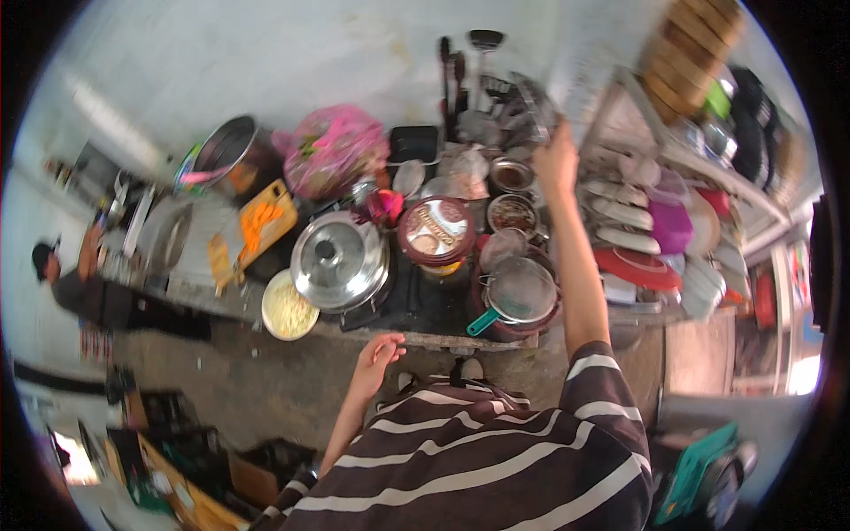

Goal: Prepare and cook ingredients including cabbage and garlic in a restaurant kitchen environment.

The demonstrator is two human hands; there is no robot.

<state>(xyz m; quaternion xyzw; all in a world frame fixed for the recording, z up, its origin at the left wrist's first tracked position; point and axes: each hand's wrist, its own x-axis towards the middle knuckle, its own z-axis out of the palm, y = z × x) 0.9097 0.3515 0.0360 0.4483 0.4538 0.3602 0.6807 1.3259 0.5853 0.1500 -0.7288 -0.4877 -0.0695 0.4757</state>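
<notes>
My right hand (558, 162) reaches to the back of the counter, its fingers closed around the lower end of a blurred metal utensil (534, 109); the utensil's exact kind is unclear. Just below that hand are a metal bowl with brown contents (511, 175) and another bowl of dark red-brown bits (512, 216). My left hand (380, 358) hangs before the counter's front edge, empty, fingers loosely curled and apart. Nearest to it are a lidded steel pot (339, 262) and a white tub of shredded pale vegetable (290, 306). A green-handled strainer (521, 290) rests over a dark red pot (546, 324).
Sliced orange vegetable (260, 222) lies on a wooden cutting board (282, 202). Behind stand a pink plastic bag (335, 149), a tall pot (229, 156) and upright spatulas (487, 41). Stacked plates (621, 212) crowd the right. Another person (86, 292) stands far left.
</notes>
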